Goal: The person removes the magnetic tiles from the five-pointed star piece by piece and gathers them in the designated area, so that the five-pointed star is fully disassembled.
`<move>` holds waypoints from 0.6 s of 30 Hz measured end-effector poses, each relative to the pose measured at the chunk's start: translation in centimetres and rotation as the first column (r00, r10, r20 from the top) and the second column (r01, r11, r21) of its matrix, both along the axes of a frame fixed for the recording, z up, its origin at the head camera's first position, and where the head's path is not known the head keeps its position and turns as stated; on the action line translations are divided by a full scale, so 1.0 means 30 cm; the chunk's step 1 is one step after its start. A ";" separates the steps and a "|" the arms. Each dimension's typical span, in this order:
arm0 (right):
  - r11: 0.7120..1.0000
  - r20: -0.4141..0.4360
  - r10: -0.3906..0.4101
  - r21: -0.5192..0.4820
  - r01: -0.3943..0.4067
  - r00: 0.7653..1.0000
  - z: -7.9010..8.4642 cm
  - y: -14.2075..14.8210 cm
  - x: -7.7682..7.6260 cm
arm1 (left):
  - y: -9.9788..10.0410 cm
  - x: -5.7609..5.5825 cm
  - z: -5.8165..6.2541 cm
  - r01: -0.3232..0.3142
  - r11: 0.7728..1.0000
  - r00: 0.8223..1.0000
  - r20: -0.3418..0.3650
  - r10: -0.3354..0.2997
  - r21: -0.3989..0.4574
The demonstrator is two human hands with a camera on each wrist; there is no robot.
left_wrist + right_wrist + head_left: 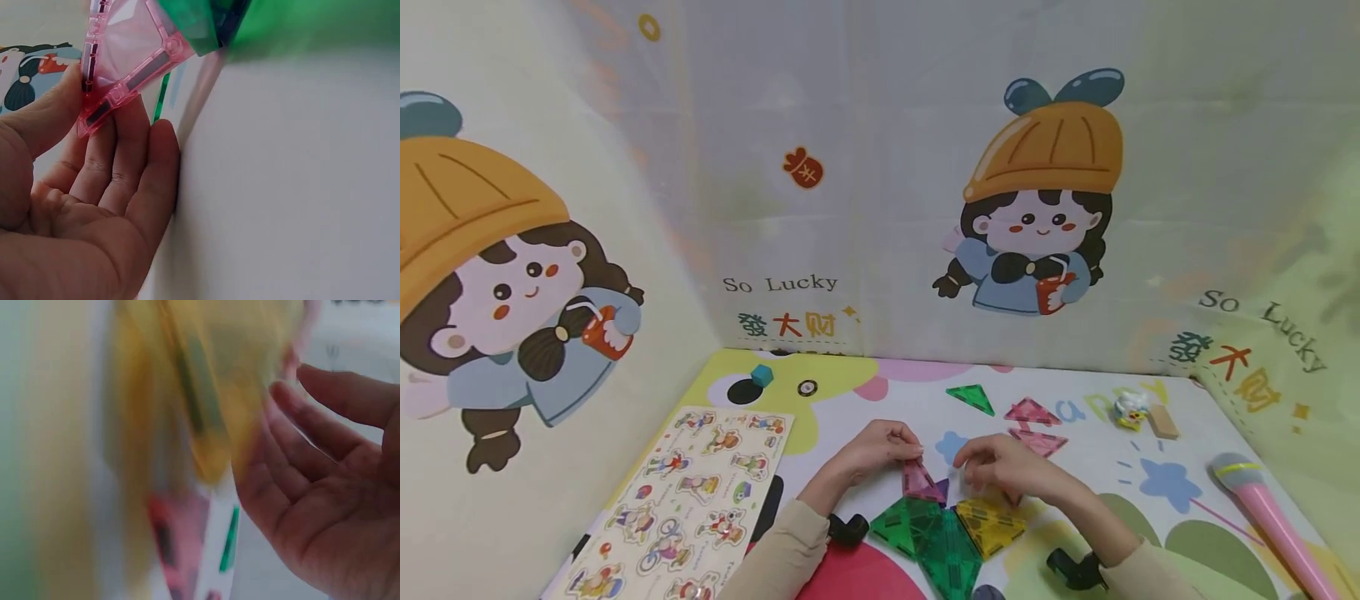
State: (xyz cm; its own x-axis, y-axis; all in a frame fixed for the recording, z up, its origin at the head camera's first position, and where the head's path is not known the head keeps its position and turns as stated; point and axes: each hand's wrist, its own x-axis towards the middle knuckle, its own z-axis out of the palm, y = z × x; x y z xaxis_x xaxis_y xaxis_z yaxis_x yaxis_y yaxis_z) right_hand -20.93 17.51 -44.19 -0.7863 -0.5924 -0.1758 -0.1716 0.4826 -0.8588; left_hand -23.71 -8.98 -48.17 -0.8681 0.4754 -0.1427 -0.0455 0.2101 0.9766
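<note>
My left hand [880, 446] pinches the tip of a pink triangular magnetic tile [919, 483] between thumb and fingers; the left wrist view shows this pink tile [134, 47] close up. Its lower end meets green tiles [951, 546], beside a small purple tile [942, 492]. To the right, my right hand [1000, 467] hovers over yellow tiles [991, 525], its fingers loosely bent. In the right wrist view a gap shows between thumb and fingertips of the right hand [325, 462], close to a blurred yellow tile [206, 394].
A wooden picture puzzle board [688, 500] lies at left. Behind the hands are a green triangle tile [972, 398] and pink tiles [1032, 412]. A small figurine [1129, 410], a wooden block [1163, 422] and a pink toy microphone [1273, 517] are at right; a blue cube [762, 376] sits back left.
</note>
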 end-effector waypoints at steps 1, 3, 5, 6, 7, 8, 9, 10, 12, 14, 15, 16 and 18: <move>1.000 0.009 0.018 0.002 -0.018 1.000 -0.006 -0.007 0.024 | 0.000 0.002 0.001 0.004 1.000 1.000 -0.001 -0.004 -0.003; 0.999 0.004 0.039 -0.001 -0.039 0.999 -0.018 -0.020 0.061 | -0.002 0.006 0.000 0.016 1.000 1.000 -0.004 -0.016 -0.005; 0.999 -0.021 0.040 -0.009 -0.040 0.999 -0.027 -0.034 0.080 | -0.009 0.007 0.001 0.031 1.000 0.999 0.008 -0.031 -0.001; 0.999 -0.021 0.033 -0.015 -0.033 0.999 -0.030 -0.039 0.087 | -0.013 0.008 0.002 0.039 0.999 0.999 0.014 -0.039 -0.002; 0.999 -0.020 0.026 -0.018 -0.026 0.999 -0.031 -0.043 0.091 | -0.017 0.008 0.001 0.049 0.999 0.998 0.026 -0.049 -0.001; 1.000 -0.017 0.021 -0.021 -0.021 1.000 -0.033 -0.046 0.095 | -0.023 0.008 0.000 0.064 0.998 0.997 0.033 -0.064 -0.004; 1.000 -0.019 0.019 -0.021 -0.020 1.000 -0.033 -0.049 0.099 | -0.029 0.009 0.001 0.082 0.997 0.996 0.041 -0.081 -0.006; 1.000 -0.016 0.018 -0.023 -0.019 1.000 -0.033 -0.050 0.104 | -0.035 0.009 0.002 0.103 0.995 0.994 0.043 -0.103 -0.012; 1.000 -0.012 0.019 -0.023 -0.019 1.000 -0.031 -0.050 0.114 | -0.047 0.008 0.006 0.153 0.988 0.987 0.044 -0.152 -0.026; 0.999 -0.007 0.024 -0.025 -0.025 1.000 -0.030 -0.047 0.125 | -0.056 0.007 0.012 0.206 0.978 0.978 0.045 -0.204 -0.032; 0.999 -0.009 0.031 -0.024 -0.031 0.999 -0.030 -0.045 0.130 | -0.059 0.007 0.015 0.226 0.973 0.973 0.045 -0.225 -0.034; 0.999 -0.015 0.038 -0.022 -0.038 0.999 -0.030 -0.043 0.135 | -0.060 0.006 0.018 0.244 0.969 0.969 0.043 -0.243 -0.037; 0.998 -0.025 0.054 -0.017 -0.054 0.998 -0.031 -0.037 0.141 | -0.059 0.005 0.021 0.267 0.963 0.963 0.041 -0.265 -0.042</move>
State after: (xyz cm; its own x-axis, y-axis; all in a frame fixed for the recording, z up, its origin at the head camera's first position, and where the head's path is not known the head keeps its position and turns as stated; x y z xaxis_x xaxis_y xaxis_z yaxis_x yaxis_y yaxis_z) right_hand -16.71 16.40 -45.11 -0.7570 -0.6370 -0.1457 -0.2182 0.4566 -0.8625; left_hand -23.55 -10.76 -47.53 -0.7053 0.6806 -0.1982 -0.0156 0.2647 0.9642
